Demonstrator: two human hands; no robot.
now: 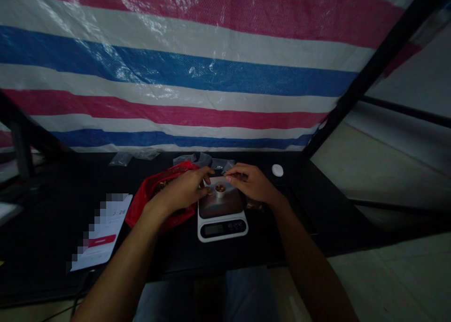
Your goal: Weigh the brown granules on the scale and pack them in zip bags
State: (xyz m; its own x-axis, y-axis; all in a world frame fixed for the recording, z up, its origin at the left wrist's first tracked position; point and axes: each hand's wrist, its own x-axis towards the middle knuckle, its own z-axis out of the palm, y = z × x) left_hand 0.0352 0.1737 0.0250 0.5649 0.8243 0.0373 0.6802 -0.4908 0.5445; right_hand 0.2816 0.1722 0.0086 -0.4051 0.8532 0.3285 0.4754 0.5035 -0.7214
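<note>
A white kitchen scale [222,233] with a metal pan stands in front of me. On its pan sits a small round cup [219,194] holding several brown pieces. My left hand [185,187] reaches over a red plastic bag [139,204] to the pan's left edge, thumb and fingers apart. A small brownish piece lies by that thumb on the pan. At the pan's far right edge, my right hand [252,181] has thumb and fingertips pinched together; whatever is between them is too small to make out. Brown bits fill the bag, partly hidden under my left wrist.
Clear plastic bags [221,164] lie behind the scale, with more [136,156] at the back left. A white rounded object [277,170] is at the back right. A phone or tablet [105,237] with a lit screen lies left. Striped sheeting [197,73] hangs behind the black table [169,258].
</note>
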